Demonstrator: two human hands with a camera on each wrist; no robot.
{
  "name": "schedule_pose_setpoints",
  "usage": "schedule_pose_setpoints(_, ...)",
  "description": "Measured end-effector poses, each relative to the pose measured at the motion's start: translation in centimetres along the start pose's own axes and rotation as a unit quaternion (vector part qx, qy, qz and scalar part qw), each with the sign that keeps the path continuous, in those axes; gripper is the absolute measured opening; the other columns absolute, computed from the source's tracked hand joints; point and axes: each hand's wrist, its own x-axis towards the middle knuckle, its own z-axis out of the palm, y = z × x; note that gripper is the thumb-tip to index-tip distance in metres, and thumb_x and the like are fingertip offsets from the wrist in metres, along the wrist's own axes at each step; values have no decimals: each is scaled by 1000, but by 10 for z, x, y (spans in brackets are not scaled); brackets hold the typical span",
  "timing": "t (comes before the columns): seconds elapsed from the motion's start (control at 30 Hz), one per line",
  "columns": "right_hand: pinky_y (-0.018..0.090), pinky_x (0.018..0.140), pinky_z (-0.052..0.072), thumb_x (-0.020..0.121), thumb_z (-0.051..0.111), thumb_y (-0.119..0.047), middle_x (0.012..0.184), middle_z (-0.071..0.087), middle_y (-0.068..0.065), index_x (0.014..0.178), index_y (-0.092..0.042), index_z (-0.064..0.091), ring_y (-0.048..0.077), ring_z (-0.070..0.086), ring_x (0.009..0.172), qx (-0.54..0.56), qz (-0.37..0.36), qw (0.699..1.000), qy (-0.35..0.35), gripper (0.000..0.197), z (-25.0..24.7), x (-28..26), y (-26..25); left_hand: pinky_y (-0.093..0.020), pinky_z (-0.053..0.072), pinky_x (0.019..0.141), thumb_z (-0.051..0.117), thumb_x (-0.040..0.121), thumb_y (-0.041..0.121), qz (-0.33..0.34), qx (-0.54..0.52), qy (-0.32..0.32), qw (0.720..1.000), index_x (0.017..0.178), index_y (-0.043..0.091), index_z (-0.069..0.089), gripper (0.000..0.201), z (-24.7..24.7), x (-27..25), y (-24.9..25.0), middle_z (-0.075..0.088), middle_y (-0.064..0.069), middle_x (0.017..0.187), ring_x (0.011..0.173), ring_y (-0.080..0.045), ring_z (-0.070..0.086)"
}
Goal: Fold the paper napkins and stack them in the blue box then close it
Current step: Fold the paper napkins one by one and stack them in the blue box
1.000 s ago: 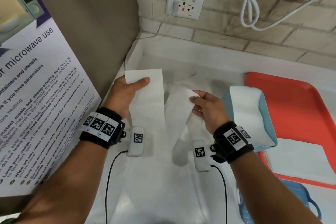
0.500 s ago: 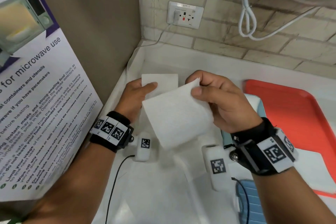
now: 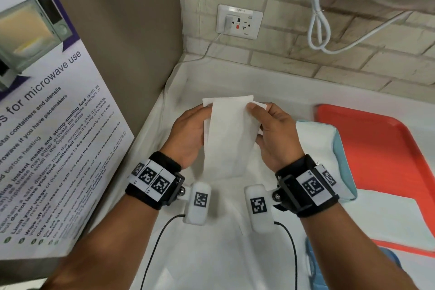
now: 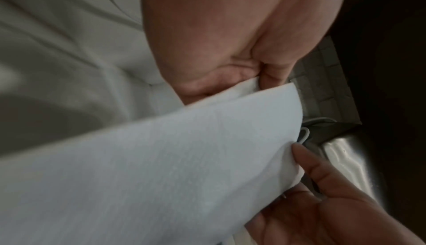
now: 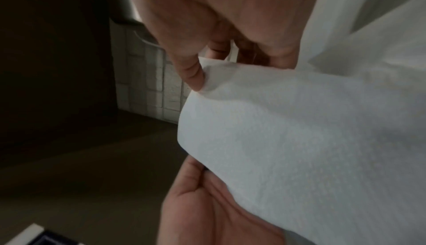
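A white paper napkin (image 3: 229,134) hangs folded over between both hands, above the white counter. My left hand (image 3: 188,134) pinches its upper left corner, thumb in front. My right hand (image 3: 273,134) pinches the upper right corner the same way. The left wrist view shows the napkin (image 4: 161,167) wide across the frame with fingers (image 4: 272,74) gripping its far edge. In the right wrist view the napkin (image 5: 299,139) sits pinched under the thumb (image 5: 191,74). The blue box (image 3: 339,160) stands just right of my right hand, with white napkins inside.
An orange tray (image 3: 381,148) lies at the right with white napkins (image 3: 388,216) on its near end. A blue lid (image 3: 315,266) shows at the bottom right. A poster board (image 3: 47,125) leans at the left. A brick wall with a socket (image 3: 239,21) closes the back.
The right hand swung its end of the napkin up and over onto the left hand's end. Both hands now hold the doubled napkin at its top corners, closer together.
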Motion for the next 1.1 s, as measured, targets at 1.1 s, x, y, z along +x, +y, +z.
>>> schedule_pose_setpoints(1.1, 37, 79, 61, 86, 75, -10, 114, 73, 11, 131, -11, 52, 23, 74, 97, -21, 21, 996, -83, 50, -4, 9, 19, -53, 61, 90, 73, 93, 9, 125, 52, 41, 990, 112, 1, 74, 20, 1, 2, -7, 77, -17, 109, 102, -36, 74)
